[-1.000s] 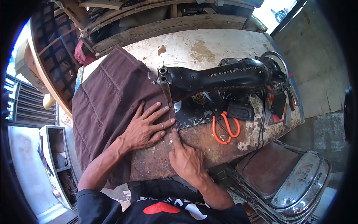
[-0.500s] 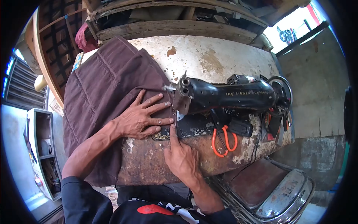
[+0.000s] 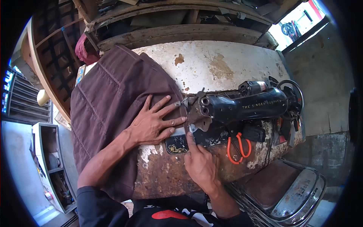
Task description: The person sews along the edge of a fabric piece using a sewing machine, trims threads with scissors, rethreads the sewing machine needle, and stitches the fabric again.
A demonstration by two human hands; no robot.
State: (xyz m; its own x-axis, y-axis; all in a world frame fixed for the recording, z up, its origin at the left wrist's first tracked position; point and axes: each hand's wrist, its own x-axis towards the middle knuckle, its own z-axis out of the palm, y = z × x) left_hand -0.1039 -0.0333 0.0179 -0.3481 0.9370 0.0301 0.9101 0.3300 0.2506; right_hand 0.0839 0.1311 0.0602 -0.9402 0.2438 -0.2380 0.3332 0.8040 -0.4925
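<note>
My left hand (image 3: 151, 126) lies flat, with fingers spread, on the brown cloth (image 3: 107, 100), left of the frame's centre. My right hand (image 3: 203, 166), near the centre, stretches its index finger to the cloth's edge; whether its folded fingers grip something, I cannot tell. Right of centre are the black sewing machine (image 3: 245, 106) and, lower, orange-handled scissors (image 3: 229, 151).
</note>
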